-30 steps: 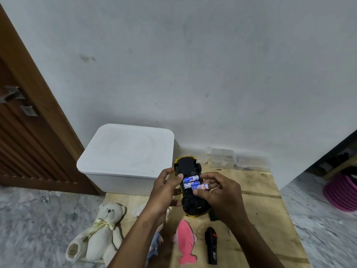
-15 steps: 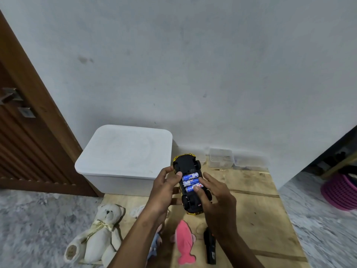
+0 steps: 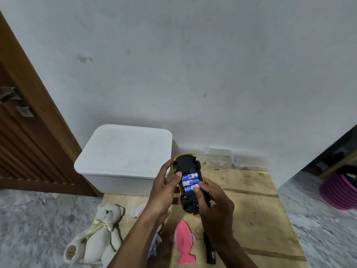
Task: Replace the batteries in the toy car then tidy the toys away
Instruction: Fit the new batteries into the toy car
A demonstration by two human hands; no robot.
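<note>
The right hand's fingers (image 3: 197, 189) press together on the nearest of three blue batteries (image 3: 190, 182) seated in the upturned yellow toy car (image 3: 188, 182). The left hand (image 3: 164, 188) clamps the car's side, thumb by the batteries, above the plywood worktop (image 3: 257, 215). A pink fish toy (image 3: 183, 241), white teddy bear (image 3: 100, 235) and lidded white storage box (image 3: 125, 157) lie around.

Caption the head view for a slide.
Left hand holds the upturned toy car while the right hand presses on one of three batteries.
</note>
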